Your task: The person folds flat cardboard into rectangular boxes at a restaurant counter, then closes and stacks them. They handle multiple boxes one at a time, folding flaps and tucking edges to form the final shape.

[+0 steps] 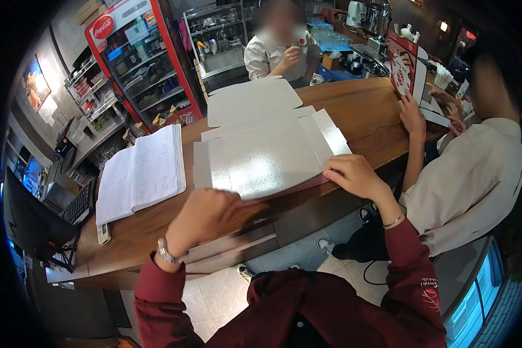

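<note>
Flat carton (272, 156) on the counter (368, 110), just beyond both your hands, its panels running away from you.
Your left hand (203, 213) curls at its near-left corner, grip hidden; your right hand (358, 177) pinches its near-right edge; neither is clearly nearer.

Before us the carton (269, 156) lies on the table (368, 101), with the notebook (142, 171) to its left and the keyboard (80, 202) farther left, beside the monitor (32, 217). Beyond the table we see one co-worker (275, 55), the fridge (148, 66) left of them; a second co-worker (470, 168) is at our right.
</note>
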A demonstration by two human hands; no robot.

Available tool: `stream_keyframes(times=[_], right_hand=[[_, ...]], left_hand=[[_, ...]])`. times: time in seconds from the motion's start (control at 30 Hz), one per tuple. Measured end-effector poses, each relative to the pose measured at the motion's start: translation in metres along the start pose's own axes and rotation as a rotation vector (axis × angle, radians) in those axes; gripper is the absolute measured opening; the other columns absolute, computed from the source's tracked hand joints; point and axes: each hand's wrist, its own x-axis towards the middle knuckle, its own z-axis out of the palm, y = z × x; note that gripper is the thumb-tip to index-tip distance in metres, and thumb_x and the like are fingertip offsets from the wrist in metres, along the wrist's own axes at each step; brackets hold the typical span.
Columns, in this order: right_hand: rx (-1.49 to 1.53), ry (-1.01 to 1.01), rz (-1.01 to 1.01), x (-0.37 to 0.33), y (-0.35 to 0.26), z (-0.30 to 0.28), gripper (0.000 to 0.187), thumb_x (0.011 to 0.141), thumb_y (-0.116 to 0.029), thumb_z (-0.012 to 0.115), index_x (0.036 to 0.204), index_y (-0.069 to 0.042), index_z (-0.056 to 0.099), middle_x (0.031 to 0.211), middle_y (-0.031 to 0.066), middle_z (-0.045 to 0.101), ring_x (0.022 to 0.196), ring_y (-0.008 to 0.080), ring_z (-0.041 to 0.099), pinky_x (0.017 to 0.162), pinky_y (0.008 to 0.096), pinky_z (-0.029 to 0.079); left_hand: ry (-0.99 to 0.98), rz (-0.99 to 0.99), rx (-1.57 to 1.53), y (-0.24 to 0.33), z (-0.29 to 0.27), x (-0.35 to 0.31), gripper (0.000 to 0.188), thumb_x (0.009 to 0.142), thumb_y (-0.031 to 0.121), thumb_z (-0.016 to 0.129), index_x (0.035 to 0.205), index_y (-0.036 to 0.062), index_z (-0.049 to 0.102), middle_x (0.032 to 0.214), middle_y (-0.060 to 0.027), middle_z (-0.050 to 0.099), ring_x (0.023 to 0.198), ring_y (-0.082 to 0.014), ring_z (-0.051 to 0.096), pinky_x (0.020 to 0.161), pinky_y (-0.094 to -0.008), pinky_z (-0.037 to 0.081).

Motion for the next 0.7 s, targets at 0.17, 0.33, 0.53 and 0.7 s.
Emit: stream_keyframes(times=[0.17, 0.33, 0.53, 0.7], right_hand=[[0.153, -0.245, 0.265, 0.024, -0.006, -0.007, 0.036, 0.086, -0.041, 0.059, 0.078, -0.006, 0.059, 0.072, 0.0099, 0.059, 0.068, 0.0305, 0.058, 0.063, 0.0380, 0.044], [-0.088, -0.249, 0.133, 0.026, -0.016, 0.001, 0.044, 0.081, -0.049, 0.063, 0.074, -0.006, 0.059, 0.068, 0.0092, 0.059, 0.066, 0.0263, 0.059, 0.062, 0.0361, 0.044], [0.188, -0.324, 0.136, 0.029, 0.000, -0.004, 0.043, 0.081, -0.048, 0.064, 0.075, -0.006, 0.062, 0.067, 0.0097, 0.063, 0.066, 0.0250, 0.061, 0.063, 0.0340, 0.045], [0.106, -0.444, 0.327, 0.046, -0.001, -0.005, 0.040, 0.081, -0.048, 0.064, 0.076, -0.008, 0.064, 0.069, 0.0086, 0.065, 0.069, 0.0248, 0.063, 0.064, 0.0352, 0.046]], left_hand=[[-0.195, -0.045, -0.348, -0.025, -0.017, 0.028, 0.012, 0.084, 0.010, 0.055, 0.078, 0.0021, 0.063, 0.069, -0.0153, 0.063, 0.063, -0.0303, 0.061, 0.058, -0.0357, 0.046], [0.037, -0.002, -0.183, -0.014, 0.002, 0.002, 0.014, 0.087, 0.010, 0.058, 0.079, 0.0010, 0.063, 0.067, -0.0128, 0.063, 0.060, -0.0253, 0.060, 0.057, -0.0382, 0.045], [-0.045, -0.121, -0.176, -0.008, 0.003, -0.009, 0.027, 0.091, 0.019, 0.056, 0.073, 0.0005, 0.062, 0.060, -0.0089, 0.061, 0.053, -0.0178, 0.058, 0.052, -0.0341, 0.045], [-0.548, -0.276, -0.153, -0.018, -0.026, 0.026, 0.040, 0.092, 0.037, 0.057, 0.080, -0.0011, 0.063, 0.063, -0.0077, 0.060, 0.057, -0.0122, 0.059, 0.054, -0.0295, 0.047]])
